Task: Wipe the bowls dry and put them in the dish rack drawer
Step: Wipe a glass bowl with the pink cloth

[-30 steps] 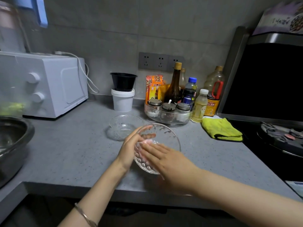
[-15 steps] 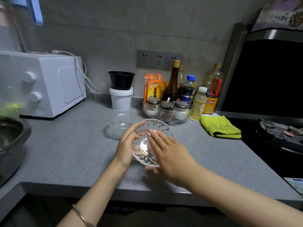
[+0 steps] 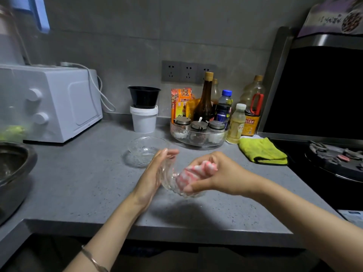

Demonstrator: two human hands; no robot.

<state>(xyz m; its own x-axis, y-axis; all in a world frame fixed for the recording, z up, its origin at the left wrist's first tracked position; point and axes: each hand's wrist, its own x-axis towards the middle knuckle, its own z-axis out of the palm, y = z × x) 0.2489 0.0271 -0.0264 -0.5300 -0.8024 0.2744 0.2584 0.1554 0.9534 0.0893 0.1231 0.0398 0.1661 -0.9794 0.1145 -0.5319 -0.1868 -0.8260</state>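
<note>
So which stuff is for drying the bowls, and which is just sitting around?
For the job: held glass bowl, left hand holding it, right hand gripping the pink-and-white cloth, second glass bowl.

Just lying about: yellow cloth, white microwave, seasoning jars, sauce bottles, black bowl, white tub, metal basin.

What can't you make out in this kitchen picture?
Head view:
- Held bowl: motion blur smears its rim and pattern.
- Cloth: bunched up, mostly hidden inside the right hand.
- Basin: cut off by the left edge.
- Drawer: nowhere in frame.
</note>
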